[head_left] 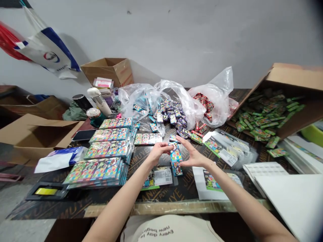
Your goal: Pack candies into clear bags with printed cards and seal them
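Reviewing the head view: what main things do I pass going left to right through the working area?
Open cardboard box, stacked packs, left hand, blue packets, right hand, clear plastic packages, white sheets.

The person wears a cream shirt [186,231], pale and plain in ground, its front rounded where it shows at the lower edge of the view. Dark lettering [157,230] crosses it in two lines, upside down from here, with "Every day" and "new begin" legible. The left forearm [126,193] and right forearm [234,190] are slim and bare; the left grip [159,152] and right grip [193,155] are bare too, slender-fingered.
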### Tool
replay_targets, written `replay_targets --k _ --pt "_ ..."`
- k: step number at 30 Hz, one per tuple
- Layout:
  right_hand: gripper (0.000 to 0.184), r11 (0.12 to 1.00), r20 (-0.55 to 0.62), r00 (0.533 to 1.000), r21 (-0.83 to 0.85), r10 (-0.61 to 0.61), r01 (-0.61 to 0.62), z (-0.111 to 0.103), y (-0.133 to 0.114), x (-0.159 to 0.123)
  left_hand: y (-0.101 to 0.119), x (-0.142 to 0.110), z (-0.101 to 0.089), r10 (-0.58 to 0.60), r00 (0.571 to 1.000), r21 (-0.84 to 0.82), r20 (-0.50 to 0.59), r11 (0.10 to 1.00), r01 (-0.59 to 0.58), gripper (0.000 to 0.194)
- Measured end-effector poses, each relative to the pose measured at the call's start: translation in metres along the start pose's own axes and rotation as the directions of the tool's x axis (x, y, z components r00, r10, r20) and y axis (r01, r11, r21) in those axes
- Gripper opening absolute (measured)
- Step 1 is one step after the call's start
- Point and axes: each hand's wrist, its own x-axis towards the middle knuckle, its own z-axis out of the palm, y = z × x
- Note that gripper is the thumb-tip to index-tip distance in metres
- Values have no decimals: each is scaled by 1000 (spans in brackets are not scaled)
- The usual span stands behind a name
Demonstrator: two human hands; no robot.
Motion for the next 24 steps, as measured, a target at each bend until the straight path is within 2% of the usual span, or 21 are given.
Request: replay_targets --k 2,4,6,7,8,10,11,12,13,15,17,18,21,24 --pt "87 1000 10 1000 24 -7 6 9 -12 -12 0 -14 4 -48 997 -10 55 999 49 35" --pt "81 999 -39 999 35 33 -31 18 -18 -26 -4 -28 5 -82 995 18 63 997 81 41" --pt "78 994 -60 993 42 103 -100 24 -19 -42 -13 -44 1 -63 998 164 29 985 58 51" --pt "77 990 -14 992 60 129 -128 27 -19 -50 -18 -53 -2 -29 999 295 23 955 21 57" --pt "77 985 83 987 90 138 -146 29 -17 -59 -24 -62 -6 11 999 445 36 895 -26 65" --pt "77 975 317 942 154 107 -162 33 -10 -74 -38 -79 -12 55 992 696 115 708 -120 83" --pt "78 971 387 917 169 93 -170 36 -6 -79 -44 -86 -14 54 987 775 151 613 -152 94" --pt "79 969 394 913 166 104 -182 39 -2 -82 -50 -93 -14 45 984 828 170 536 -168 101" --pt "78 970 340 930 143 138 -196 42 3 -83 -56 -98 -13 40 984 861 173 479 -171 105" --pt "77 971 125 968 69 218 -228 48 11 -82 -64 -104 -11 47 985 893 164 417 -168 101" --pt "79 971 -40 971 -8 237 -238 54 15 -78 -68 -106 -8 69 985 898 157 405 -171 96" --pt "79 972 -74 971 -46 226 -230 56 16 -76 -68 -106 -7 84 984 894 155 413 -176 95" --pt "80 977 -56 982 -106 181 -186 62 13 -75 -68 -106 -8 132 982 879 133 443 -179 97" --pt "81 981 0 984 -75 178 -178 66 7 -78 -68 -106 -11 163 980 865 114 468 -178 101"
